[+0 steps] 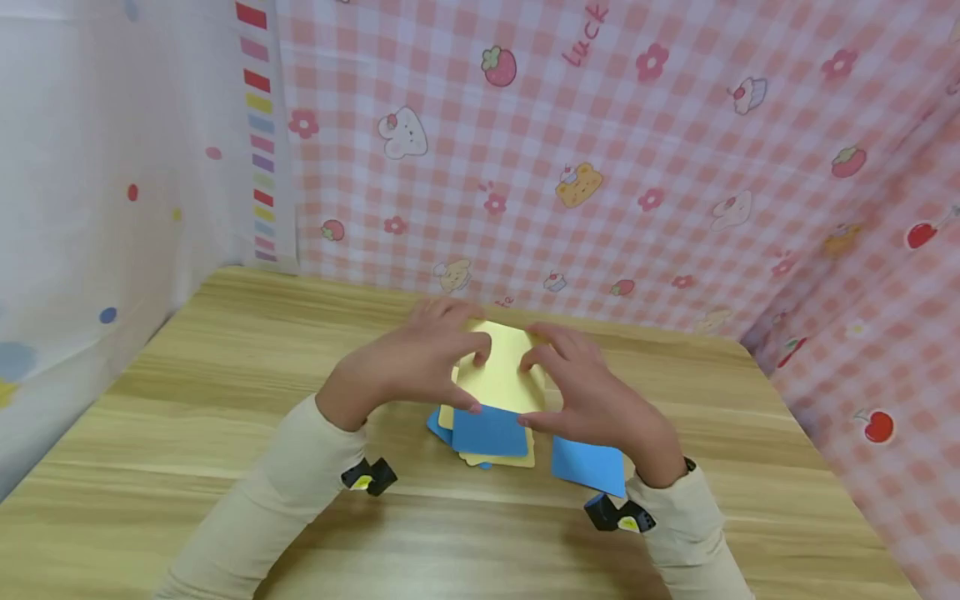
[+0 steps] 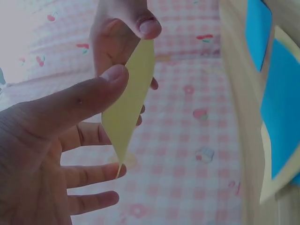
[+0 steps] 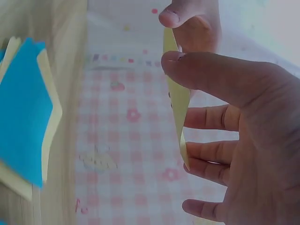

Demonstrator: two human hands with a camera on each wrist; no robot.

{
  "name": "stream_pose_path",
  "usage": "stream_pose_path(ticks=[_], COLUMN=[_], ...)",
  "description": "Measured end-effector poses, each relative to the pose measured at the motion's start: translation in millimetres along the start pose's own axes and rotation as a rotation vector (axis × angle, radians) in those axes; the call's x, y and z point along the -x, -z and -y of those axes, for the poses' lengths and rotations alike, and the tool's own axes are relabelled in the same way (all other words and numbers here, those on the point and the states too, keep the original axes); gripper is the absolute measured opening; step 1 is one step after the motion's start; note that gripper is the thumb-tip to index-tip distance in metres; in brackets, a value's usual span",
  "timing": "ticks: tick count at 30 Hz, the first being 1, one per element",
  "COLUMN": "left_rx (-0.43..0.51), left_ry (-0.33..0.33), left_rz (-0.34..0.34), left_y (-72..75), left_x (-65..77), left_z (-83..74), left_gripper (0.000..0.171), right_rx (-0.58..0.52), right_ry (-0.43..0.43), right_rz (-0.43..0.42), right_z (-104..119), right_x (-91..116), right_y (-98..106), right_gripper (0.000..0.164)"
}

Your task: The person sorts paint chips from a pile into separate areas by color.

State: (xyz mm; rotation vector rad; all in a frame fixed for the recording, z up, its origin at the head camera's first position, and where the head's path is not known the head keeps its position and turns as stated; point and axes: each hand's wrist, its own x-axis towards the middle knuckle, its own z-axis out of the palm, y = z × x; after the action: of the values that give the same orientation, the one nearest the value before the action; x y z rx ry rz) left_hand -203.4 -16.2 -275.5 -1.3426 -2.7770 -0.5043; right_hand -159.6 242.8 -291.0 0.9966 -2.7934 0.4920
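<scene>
A thin yellow sheet of paper (image 1: 504,358) is held up off the table between both hands. My left hand (image 1: 416,354) pinches its left edge, thumb on the near face and fingers behind. On the opposite edge, my right hand (image 1: 592,387) grips it the same way. The wrist views show the sheet slightly bowed, nearly edge-on: yellow paper (image 2: 133,89) past the left thumb, and yellow paper (image 3: 179,101) past the right one. Below the hands lies a loose pile of yellow and blue sheets, a blue sheet (image 1: 489,432) on top.
A separate blue sheet (image 1: 588,465) lies right of the pile, close to the right wrist. The wooden table (image 1: 225,358) ends at a pink checked cloth (image 1: 465,167) behind. A white cloth (image 1: 112,150) hangs at the left.
</scene>
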Motion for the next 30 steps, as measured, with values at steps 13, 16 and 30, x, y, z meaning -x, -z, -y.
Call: stream_pose_path(ticks=[13, 16, 30], left_rx=[-0.004, -0.005, -0.078], left_ry=[0.087, 0.108, 0.240], left_rz=[-0.071, -0.087, 0.233], left_y=[30.6, 36.8, -17.7], left_x=[86.2, 101.0, 105.4], left_z=[33.3, 38.8, 76.0], left_gripper=[0.038, 0.039, 0.041], right_rx=[0.022, 0.033, 0.060], right_ry=[0.172, 0.188, 0.117], right_rz=[0.061, 0.075, 0.371], right_z=[56.1, 67.5, 66.0], right_x=[-61.2, -74.3, -102.9], right_y=[-27.1, -32.7, -113.8], right_gripper=[0.049, 0.048, 0.049])
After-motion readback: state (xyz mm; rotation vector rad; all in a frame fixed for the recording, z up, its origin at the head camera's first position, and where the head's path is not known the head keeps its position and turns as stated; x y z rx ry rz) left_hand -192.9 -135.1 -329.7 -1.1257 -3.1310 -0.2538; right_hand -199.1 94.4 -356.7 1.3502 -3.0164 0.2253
